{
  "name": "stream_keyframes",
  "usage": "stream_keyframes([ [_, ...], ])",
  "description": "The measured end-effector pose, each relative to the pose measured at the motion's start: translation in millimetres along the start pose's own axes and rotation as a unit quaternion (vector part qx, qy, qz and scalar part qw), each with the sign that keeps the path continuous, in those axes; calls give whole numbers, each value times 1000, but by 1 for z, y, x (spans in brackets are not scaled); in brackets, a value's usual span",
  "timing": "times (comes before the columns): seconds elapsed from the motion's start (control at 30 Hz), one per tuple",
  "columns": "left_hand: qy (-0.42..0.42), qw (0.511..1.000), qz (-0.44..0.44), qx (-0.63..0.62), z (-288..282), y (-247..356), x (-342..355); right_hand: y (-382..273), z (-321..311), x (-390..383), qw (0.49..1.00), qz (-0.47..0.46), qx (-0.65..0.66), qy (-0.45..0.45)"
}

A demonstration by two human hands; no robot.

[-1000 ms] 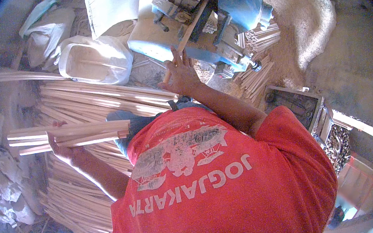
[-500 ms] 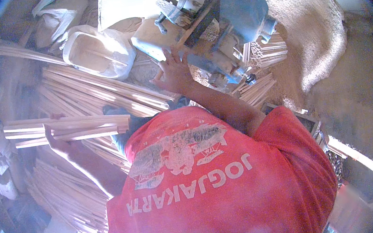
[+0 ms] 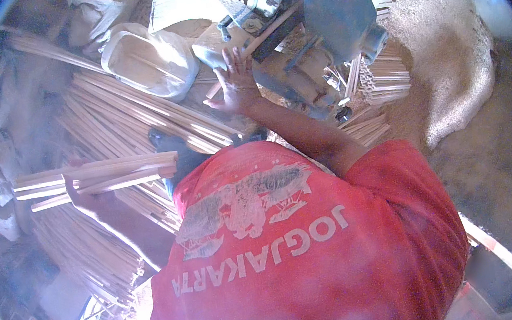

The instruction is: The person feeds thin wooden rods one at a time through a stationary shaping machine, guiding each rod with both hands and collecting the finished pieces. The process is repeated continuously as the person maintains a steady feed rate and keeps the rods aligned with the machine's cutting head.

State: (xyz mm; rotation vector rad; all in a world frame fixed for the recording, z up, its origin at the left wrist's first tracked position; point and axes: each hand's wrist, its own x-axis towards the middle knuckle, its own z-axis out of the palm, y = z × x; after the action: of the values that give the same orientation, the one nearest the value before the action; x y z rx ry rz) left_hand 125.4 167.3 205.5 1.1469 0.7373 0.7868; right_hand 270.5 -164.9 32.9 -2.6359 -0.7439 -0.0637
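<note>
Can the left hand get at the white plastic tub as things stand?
Probably not: the left hand is gripping a bundle of wooden sticks, and the white plastic tub sits well beyond it.

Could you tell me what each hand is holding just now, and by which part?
The left hand grips a bundle of wooden sticks near its middle. The right hand holds nothing; it presses one stick by the blue machine.
</note>
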Motion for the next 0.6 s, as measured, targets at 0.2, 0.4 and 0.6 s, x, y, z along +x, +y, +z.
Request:
stream_keyframes([
  [0.2,-44,998,32,13,-45,-24,34,-13,6,-35,988,151,15,11],
  [0.4,-96,984,-86,-119,-66,-37,81,-32,10,-65,977,203,-22,56],
  [0.6,-85,969,-181,-143,-57,-27,79,-33,6,-83,961,262,-90,6],
])
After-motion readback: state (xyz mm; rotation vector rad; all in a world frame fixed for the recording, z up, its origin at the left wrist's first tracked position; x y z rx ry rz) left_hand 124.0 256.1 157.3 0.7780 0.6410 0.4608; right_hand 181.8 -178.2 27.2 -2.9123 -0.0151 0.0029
